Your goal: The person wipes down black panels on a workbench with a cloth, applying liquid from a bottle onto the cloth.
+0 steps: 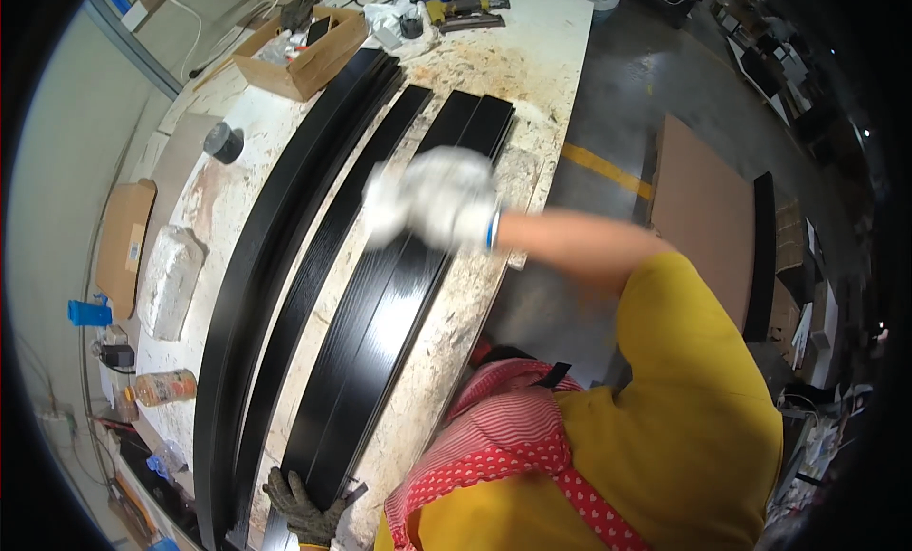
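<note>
A glossy black grooved board (366, 318) lies lengthwise on the worktable. My right hand (432, 198), in a white glove with a blue-edged cuff, is over its upper half. Motion smears that hand, so its fingers and anything white in them cannot be made out. At the board's near end my left hand (302, 508), in a dark grey glove, rests with its fingers spread against the board. To the left lie a narrow black strip (302, 290) and a stack of long black profiles (249, 256), parallel to the board.
The stained white worktable (541, 47) carries an open cardboard box (294, 76), several hand tools (465, 8), a dark cup (223, 142), a white wrapped block (173, 283) and a plastic bottle (166, 388). A large brown panel (703, 209) stands on the floor at right.
</note>
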`<move>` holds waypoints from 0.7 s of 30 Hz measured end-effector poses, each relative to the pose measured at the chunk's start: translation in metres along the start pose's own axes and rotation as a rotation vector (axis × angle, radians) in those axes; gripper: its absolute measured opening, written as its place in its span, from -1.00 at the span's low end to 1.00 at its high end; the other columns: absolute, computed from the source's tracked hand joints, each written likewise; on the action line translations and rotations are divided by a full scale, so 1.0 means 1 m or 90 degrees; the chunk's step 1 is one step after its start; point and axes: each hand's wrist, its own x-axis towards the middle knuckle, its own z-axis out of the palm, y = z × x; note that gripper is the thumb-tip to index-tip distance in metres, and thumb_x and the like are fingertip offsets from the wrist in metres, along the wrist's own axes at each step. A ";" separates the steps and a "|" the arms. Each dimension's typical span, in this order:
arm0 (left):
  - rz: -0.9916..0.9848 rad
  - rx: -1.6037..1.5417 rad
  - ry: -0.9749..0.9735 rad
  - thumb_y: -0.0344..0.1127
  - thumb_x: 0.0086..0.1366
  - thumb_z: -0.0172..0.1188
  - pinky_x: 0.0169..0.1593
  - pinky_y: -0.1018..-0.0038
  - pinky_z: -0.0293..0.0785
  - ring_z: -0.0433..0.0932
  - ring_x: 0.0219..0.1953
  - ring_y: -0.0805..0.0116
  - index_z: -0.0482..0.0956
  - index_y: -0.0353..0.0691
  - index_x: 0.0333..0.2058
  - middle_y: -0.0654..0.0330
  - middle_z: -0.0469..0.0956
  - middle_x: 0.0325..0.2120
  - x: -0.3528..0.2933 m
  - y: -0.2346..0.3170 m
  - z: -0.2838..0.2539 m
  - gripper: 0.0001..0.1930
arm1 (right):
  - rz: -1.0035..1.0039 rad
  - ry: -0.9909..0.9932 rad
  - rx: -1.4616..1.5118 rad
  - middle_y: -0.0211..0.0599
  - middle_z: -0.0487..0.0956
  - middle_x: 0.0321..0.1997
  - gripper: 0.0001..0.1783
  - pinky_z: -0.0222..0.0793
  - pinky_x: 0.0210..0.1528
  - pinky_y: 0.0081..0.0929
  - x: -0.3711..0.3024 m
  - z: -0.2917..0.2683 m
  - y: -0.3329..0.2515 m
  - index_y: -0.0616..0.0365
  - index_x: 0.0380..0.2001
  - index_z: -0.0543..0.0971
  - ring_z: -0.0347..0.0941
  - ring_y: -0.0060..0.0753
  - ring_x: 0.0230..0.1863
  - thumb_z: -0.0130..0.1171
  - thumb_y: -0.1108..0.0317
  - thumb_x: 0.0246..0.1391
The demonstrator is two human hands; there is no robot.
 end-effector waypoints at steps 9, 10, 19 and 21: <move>0.026 -0.026 0.059 0.36 0.01 0.25 0.35 -0.24 -0.15 0.03 0.34 -0.32 0.05 -0.16 0.35 -0.32 0.02 0.30 0.012 0.017 -0.016 0.07 | -0.028 -0.072 -0.111 -0.05 0.48 -0.06 -0.67 0.52 -0.27 -0.34 -0.019 0.010 -0.075 -0.03 -0.06 0.49 0.50 -0.26 -0.18 -0.19 0.33 0.17; 0.033 -0.037 0.070 0.35 0.01 0.25 0.35 -0.23 -0.16 0.04 0.34 -0.33 0.05 -0.16 0.35 -0.31 0.02 0.31 0.015 0.019 -0.018 0.07 | -0.284 0.004 -0.401 -0.08 0.49 -0.08 -0.66 0.52 -0.26 -0.36 -0.033 0.057 -0.109 0.05 -0.06 0.48 0.49 -0.35 -0.24 -0.15 0.41 0.11; 0.006 -0.059 0.075 0.33 -0.05 0.32 0.37 -0.15 -0.12 0.06 0.35 -0.25 0.08 -0.05 0.36 -0.22 0.04 0.33 0.016 0.019 -0.015 0.08 | 0.101 0.069 -0.219 -0.25 0.49 -0.52 -0.78 0.44 -0.51 -0.29 -0.014 -0.019 0.040 0.19 -0.23 0.53 0.43 -0.27 -0.56 0.01 0.27 0.26; -0.011 -0.063 0.070 0.28 -0.23 0.48 0.34 -0.22 -0.09 -0.05 0.39 -0.19 0.04 0.03 0.36 -0.08 -0.03 0.37 0.016 0.018 -0.012 0.20 | 0.228 0.176 -0.289 -0.14 0.51 -0.34 -0.76 0.45 -0.46 -0.19 -0.006 -0.046 0.033 0.13 -0.10 0.52 0.46 -0.20 -0.46 -0.02 0.30 0.26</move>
